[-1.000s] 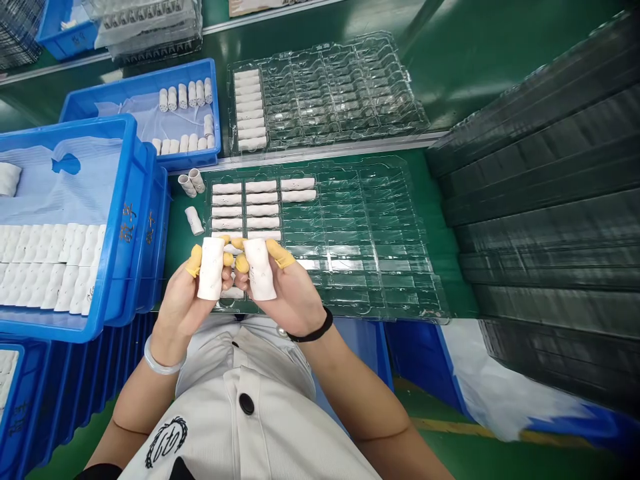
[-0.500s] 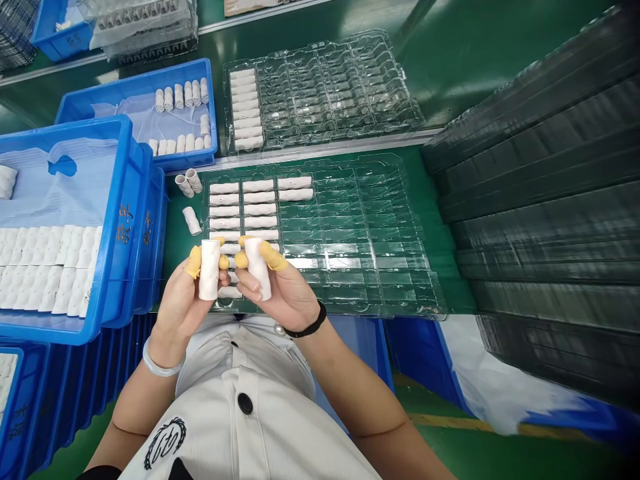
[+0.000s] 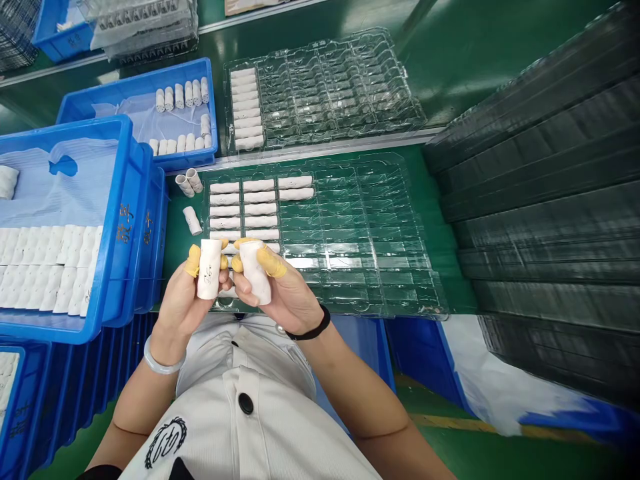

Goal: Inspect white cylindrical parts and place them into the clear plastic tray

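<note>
**Your left hand [image 3: 186,308] and right hand [image 3: 283,297]** are shown above a clear plastic tray [image 3: 360,227], the fingers in yellow finger cots [image 3: 193,261] clenched on one white tube each: the left tube [image 3: 209,269] upright, the right tube [image 3: 255,272] tilted. Rows of like tubes [image 3: 245,210] lie in the tray; three more tubes [image 3: 193,220] lie on the green surface [image 3: 175,267] just left of it.

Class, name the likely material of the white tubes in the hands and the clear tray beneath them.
The white tubes look like matte ceramic, perhaps, chalky-surfaced; the clear ribbed tray looks like thin glossy moulded plastic, shining at its ridges.
</note>
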### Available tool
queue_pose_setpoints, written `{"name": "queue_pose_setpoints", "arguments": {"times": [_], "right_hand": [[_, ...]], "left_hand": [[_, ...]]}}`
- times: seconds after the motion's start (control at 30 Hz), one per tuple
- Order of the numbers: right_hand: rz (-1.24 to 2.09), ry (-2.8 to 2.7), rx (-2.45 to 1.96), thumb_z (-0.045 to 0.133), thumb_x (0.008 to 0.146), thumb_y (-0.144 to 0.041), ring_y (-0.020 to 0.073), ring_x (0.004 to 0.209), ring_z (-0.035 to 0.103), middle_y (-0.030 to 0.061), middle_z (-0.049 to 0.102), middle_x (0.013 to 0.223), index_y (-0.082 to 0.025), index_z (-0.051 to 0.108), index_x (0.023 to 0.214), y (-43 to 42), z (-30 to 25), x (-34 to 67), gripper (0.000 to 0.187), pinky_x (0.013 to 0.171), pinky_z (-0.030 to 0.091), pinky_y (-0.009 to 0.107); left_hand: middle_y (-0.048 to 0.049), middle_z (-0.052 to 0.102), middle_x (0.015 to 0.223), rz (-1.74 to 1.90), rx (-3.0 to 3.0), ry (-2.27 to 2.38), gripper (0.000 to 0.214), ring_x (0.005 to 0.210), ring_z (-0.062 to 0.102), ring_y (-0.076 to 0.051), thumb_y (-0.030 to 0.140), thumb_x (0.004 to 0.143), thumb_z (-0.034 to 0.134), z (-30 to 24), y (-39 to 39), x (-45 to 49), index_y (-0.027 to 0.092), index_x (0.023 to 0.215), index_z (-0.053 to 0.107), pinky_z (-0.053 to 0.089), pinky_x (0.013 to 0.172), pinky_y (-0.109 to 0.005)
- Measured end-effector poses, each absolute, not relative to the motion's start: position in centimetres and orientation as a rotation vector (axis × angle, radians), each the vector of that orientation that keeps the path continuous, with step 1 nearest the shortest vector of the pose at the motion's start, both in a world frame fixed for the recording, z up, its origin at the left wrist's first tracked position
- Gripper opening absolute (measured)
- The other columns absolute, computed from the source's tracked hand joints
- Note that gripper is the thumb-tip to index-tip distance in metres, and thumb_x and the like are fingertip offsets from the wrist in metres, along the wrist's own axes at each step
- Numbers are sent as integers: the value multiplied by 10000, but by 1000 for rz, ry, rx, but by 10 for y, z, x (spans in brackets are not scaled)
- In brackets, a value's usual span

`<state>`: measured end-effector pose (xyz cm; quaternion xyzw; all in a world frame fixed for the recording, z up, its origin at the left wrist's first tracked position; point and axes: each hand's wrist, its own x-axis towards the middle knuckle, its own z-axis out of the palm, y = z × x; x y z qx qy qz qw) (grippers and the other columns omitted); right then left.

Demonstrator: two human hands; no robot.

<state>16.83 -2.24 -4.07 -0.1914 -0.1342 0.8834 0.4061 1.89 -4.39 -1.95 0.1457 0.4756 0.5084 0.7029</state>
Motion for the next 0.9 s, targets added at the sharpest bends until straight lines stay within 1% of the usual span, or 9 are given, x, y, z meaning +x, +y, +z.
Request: {"name": "queue_pose_setpoints", "arguments": {"times": [0.1, 0.2, 0.33, 0.47, 0.53, 0.63, 0.73, 0.8, 0.9], "right_hand": [[2270, -310, -505, 597, 938, -488, 146, 631, 576, 32, 625, 663, -144, 655, 1102, -21, -38, 168, 386, 568, 481, 241], [2273, -226, -571, 496, 992, -420, 148, 673, 600, 55, 656, 762, -127, 670, 1074, -20, -36, 168, 351, 645, 524, 282], [2243, -200, -581, 670, 902, -369, 107, 602, 575, 15, 639, 773, -141, 652, 913, -21, -38, 168, 228, 538, 486, 233], [2183, -295, -565, 829, 758, -406, 76, 481, 500, -14, 633, 766, -165, 629, 863, -23, -40, 167, 331, 406, 382, 200], [2176, -299, -612, 766, 823, -444, 85, 490, 503, -7, 637, 757, -171, 652, 929, -23, -39, 166, 314, 418, 393, 205], [2210, -288, -674, 537, 972, -515, 116, 533, 531, 25, 644, 730, -158, 671, 1032, -21, -36, 166, 385, 476, 441, 233], [2223, -259, -691, 380, 1036, -476, 134, 586, 561, 54, 666, 768, -145, 679, 1057, -18, -33, 166, 447, 570, 489, 268], [2216, -227, -693, 370, 1040, -419, 135, 610, 566, 51, 653, 758, -136, 685, 1042, -18, -33, 167, 423, 612, 500, 275], [2201, -190, -685, 513, 984, -370, 130, 627, 564, 22, 604, 714, -134, 681, 970, -20, -36, 168, 290, 596, 486, 257]], "left_hand": [[-70, 598, 687, 1139, 328, 1091, 453, 603, 557, -126, 448, 1000, 479, -22, -44, 18, 108, 803, 704, 516, 588, -227], [-68, 586, 680, 1156, 318, 1054, 480, 583, 537, -123, 493, 997, 461, -22, -43, 17, 111, 854, 714, 481, 525, -207], [-48, 560, 648, 1164, 317, 1047, 433, 562, 508, -112, 482, 984, 505, -19, -43, 18, 111, 913, 718, 462, 505, -195], [-62, 621, 714, 1187, 295, 1102, 391, 599, 554, -119, 443, 986, 522, -21, -43, 20, 110, 953, 724, 513, 563, -215], [-67, 641, 747, 1185, 279, 1118, 390, 610, 570, -121, 437, 988, 520, -22, -43, 20, 110, 940, 727, 533, 592, -228], [-64, 640, 734, 1180, 258, 1125, 408, 607, 578, -125, 445, 990, 511, -24, -44, 20, 113, 906, 733, 551, 621, -245], [-60, 630, 703, 1181, 271, 1102, 414, 604, 576, -130, 440, 996, 499, -24, -44, 19, 115, 890, 733, 553, 635, -254], [-64, 629, 705, 1178, 297, 1100, 418, 606, 573, -132, 446, 994, 501, -23, -44, 19, 114, 879, 725, 545, 628, -255], [-55, 612, 679, 1173, 321, 1133, 381, 599, 563, -129, 439, 972, 552, -23, -43, 18, 112, 861, 712, 520, 599, -239]]}}
